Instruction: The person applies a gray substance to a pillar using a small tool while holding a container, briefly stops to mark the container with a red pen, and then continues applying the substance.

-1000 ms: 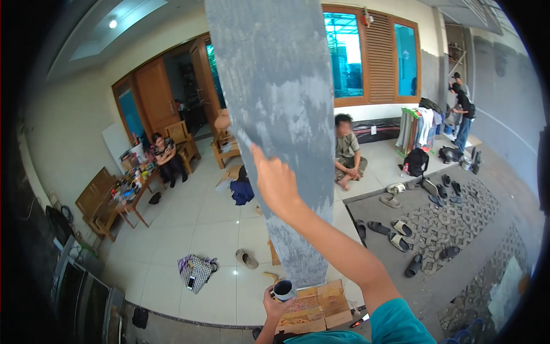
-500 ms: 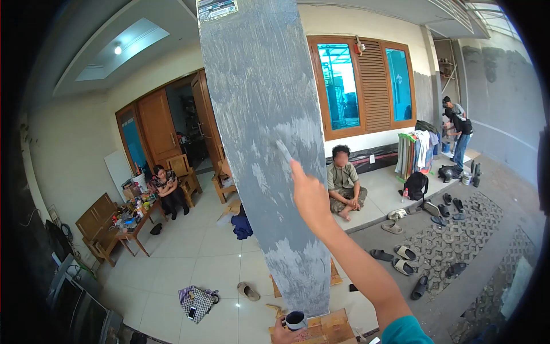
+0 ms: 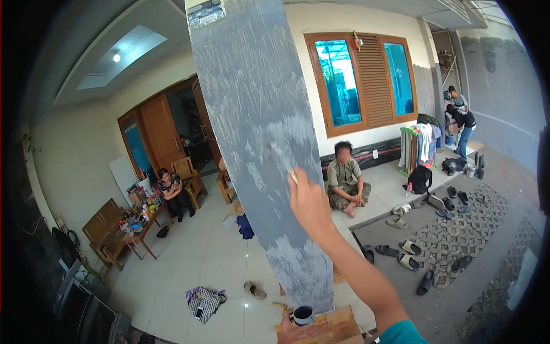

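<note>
- My right hand (image 3: pixel 307 202) is clamped on a brush (image 3: pixel 285 157), bristles against the grey pillar (image 3: pixel 258 126).
- My left hand (image 3: pixel 289 331) grips a dark cup (image 3: pixel 303 315) beside the cardboard box (image 3: pixel 335 325).

Pillar (image 3: pixel 258 132): matt grey coat, streaky and rough, paler patches low down. Floor (image 3: pixel 195 258): glossy pale tiles. Window frame (image 3: pixel 372 80): varnished brown wood. Box (image 3: pixel 335 327): plain brown cardboard. Cup (image 3: pixel 302 315): dark, glossy.

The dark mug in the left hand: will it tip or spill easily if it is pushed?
Probably rigid and not floppy: the dark mug keeps its round rim. Spilling seems possible, since it is open-topped and held upright only by the left hand. On the cardboard box beside it, it would likely stand steadily.
</note>
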Tool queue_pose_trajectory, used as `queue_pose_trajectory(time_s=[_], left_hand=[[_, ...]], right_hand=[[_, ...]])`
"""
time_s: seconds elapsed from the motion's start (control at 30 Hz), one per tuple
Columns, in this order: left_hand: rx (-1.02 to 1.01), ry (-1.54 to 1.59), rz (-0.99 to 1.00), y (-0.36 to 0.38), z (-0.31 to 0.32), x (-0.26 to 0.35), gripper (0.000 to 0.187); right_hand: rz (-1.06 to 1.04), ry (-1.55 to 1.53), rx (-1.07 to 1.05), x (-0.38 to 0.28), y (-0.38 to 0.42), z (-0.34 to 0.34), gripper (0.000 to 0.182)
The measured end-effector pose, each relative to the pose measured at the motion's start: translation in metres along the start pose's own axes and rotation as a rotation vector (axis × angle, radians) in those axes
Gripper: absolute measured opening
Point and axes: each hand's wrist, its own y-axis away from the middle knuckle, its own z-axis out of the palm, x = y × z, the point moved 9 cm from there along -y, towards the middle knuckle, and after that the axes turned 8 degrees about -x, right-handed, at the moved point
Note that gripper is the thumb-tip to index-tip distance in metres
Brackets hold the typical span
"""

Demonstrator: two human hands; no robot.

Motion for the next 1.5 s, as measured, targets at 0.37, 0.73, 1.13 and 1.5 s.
queue_pose_trajectory(time_s=[0.37, 0.73, 1.13, 1.5], left_hand=[[0.063, -0.018, 0.104, 0.003, 0.003, 0.006, 0.095], [0.09, 0.078, 0.093, 0.006, 0.002, 0.015, 0.091], [0.167, 0.006, 0.162, 0.015, -0.008, -0.014, 0.087], [0.142, 0.09, 0.087, 0.024, -0.005, -0.021, 0.088]], right_hand=[[0.21, 0.183, -0.204, 0.022, 0.003, 0.016, 0.02], [0.149, 0.213, -0.177, 0.04, 0.003, 0.015, 0.026], [0.141, 0.082, -0.12, 0.052, 0.024, 0.023, 0.027], [0.117, 0.04, -0.081, 0.033, 0.013, 0.002, 0.03]])
